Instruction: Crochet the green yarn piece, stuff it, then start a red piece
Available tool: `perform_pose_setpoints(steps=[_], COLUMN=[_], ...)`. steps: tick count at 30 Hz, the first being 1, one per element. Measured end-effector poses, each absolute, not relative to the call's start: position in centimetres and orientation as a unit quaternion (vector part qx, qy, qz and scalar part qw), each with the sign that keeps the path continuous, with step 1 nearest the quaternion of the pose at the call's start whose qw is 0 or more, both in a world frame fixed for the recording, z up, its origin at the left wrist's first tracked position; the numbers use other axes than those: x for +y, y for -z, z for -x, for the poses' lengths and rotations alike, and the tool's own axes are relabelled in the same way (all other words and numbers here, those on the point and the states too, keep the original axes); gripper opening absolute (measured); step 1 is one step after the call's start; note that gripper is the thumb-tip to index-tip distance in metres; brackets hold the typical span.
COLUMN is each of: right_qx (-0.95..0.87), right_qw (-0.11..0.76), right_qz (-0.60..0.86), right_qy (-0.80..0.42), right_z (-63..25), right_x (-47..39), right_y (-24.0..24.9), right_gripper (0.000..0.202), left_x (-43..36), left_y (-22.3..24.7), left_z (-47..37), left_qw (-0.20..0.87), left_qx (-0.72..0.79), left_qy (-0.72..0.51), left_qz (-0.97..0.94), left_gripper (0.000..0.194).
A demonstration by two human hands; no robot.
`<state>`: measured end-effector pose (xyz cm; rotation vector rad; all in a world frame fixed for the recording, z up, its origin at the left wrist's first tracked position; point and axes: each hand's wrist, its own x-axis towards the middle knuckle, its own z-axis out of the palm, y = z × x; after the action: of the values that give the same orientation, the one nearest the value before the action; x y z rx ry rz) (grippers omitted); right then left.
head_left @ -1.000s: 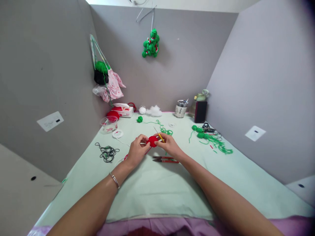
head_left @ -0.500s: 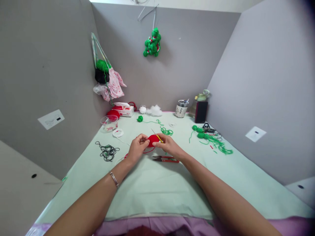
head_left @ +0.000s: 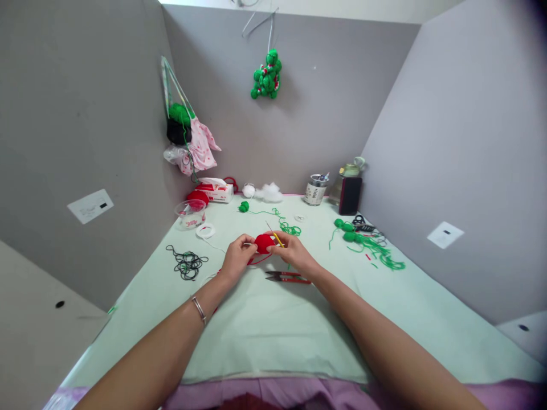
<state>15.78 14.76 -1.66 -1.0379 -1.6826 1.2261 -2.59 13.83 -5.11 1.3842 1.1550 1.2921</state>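
A rounded red crochet piece [head_left: 265, 244] is held between my two hands above the middle of the table. My left hand [head_left: 238, 254] pinches its left edge between thumb and fingers. On the other side, my right hand [head_left: 292, 250] grips the piece and also has a crochet hook [head_left: 278, 240] with a yellow handle, its thin metal tip pointing up and left. Red yarn [head_left: 260, 261] hangs in a loop below the piece. Just under my right hand, thread snips [head_left: 288, 277] with red handles lie on the table.
Black cord [head_left: 187, 263] lies tangled at left, near a clear plastic tub [head_left: 190, 215] and a white ring-shaped roll [head_left: 205, 230]. Green yarn [head_left: 289, 229] curls behind my hands. Green balls with strands [head_left: 378, 249] lie at right. A tin [head_left: 315, 190] and a dark phone-like slab [head_left: 350, 195] stand at the back.
The red piece has tilted slightly between my fingers and shifted a little left. The hook has turned slightly more upright. Both hands keep their hold.
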Motion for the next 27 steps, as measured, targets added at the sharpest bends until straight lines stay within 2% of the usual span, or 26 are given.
perform_pose_setpoints(steps=[4,9,11,22,27], right_qx=[-0.67,-0.672,-0.662,-0.603,-0.587], right_qw=[0.42,0.41,0.399,0.346,0.362], right_qz=[0.41,0.407,0.403,0.348,0.37], right_qy=[-0.454,-0.463,-0.49,-0.629,-0.623], right_z=[-15.5,-15.7,-15.8,-15.7,-15.8], right_x=[14.8,14.7,14.6,13.8,14.2], right_y=[2.0,1.6,1.4,0.7,1.2], right_gripper=[0.039,0.013,0.01,0.019,0.02], left_x=[13.5,12.7,12.5,12.7,12.9], left_y=[4.8,3.8,3.5,2.9,3.1], left_z=[2.5,1.9,1.7,2.0,2.5], left_qw=[0.4,0.425,0.458,0.594,0.614], left_qx=[0.479,0.455,0.443,0.379,0.362], left_qy=[-0.553,-0.548,-0.534,-0.514,-0.519], left_qz=[-0.552,-0.559,-0.555,-0.49,-0.472], left_gripper=[0.014,0.011,0.014,0.021,0.025])
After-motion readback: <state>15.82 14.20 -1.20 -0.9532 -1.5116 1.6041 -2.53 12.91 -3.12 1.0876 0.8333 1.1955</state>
